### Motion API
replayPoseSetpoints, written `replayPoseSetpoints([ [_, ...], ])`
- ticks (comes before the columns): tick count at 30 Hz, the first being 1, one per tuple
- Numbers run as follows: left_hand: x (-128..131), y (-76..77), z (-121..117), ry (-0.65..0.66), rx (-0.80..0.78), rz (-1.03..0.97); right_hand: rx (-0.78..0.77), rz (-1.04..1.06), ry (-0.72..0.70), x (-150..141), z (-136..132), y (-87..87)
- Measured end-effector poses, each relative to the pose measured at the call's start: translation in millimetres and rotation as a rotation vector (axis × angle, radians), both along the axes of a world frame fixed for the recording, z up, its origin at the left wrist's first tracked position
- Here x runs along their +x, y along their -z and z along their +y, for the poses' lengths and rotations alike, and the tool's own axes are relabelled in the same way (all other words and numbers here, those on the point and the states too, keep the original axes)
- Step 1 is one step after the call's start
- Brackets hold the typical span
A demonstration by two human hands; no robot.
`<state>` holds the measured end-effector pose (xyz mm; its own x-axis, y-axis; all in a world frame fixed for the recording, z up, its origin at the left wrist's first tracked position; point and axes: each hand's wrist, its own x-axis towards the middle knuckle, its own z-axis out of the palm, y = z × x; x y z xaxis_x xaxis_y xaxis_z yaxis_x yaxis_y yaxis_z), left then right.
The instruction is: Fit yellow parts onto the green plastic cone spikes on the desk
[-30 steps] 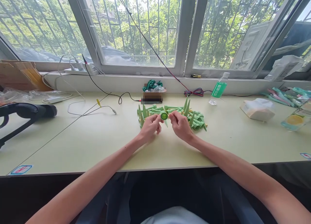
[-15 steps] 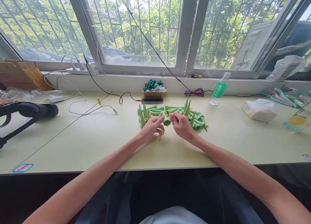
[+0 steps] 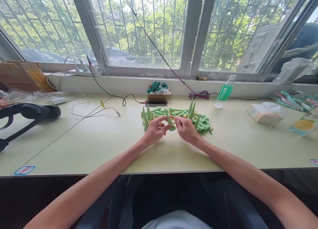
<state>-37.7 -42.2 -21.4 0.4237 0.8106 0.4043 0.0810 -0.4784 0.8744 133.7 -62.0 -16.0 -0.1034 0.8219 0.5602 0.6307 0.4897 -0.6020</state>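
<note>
Centrally, left fingers (image 3: 162,118) pinch green cone (image 3: 169,120) (right fingers (image 3: 179,121) bunched together); carton (image 3: 169,97) holds wrap (image 3: 155,87).

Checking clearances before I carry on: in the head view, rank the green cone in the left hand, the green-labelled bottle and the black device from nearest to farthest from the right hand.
From the right hand:
1. Green cone, just to its left, in the left hand.
2. Green-labelled bottle, behind and right.
3. Black device, at the far left.

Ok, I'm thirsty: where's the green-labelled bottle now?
In the head view, right of centre, the bottle stands between the coiled cable and the tissue box.
</note>
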Motion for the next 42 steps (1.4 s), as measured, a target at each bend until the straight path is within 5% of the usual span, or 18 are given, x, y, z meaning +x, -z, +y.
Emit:
replayPoseSetpoints([
  [7, 3, 4.6, 2, -0.222, 0.21, 0.085, -0.014, 0.022, 0.01, -5, 0, 4.1],
  [11, 4, 2.3, 0, -0.229, 0.07, 0.031, 0.002, 0.06, 0.023, -5, -1, 3.3],
  [20, 5, -6.8, 0, 0.04, -0.504, -0.149, 0.021, 0.02, -0.011, -1, 0, 3.9],
  [28, 1, -6.7, 2, 0.124, -0.694, -0.245, -0.002, -0.093, -0.101, 0, 1, 7.9],
  [42, -1, -8.1, 4, 0.148, -0.752, -0.333, 0.053, -0.13, -0.114, -3, 2, 8.0],
])
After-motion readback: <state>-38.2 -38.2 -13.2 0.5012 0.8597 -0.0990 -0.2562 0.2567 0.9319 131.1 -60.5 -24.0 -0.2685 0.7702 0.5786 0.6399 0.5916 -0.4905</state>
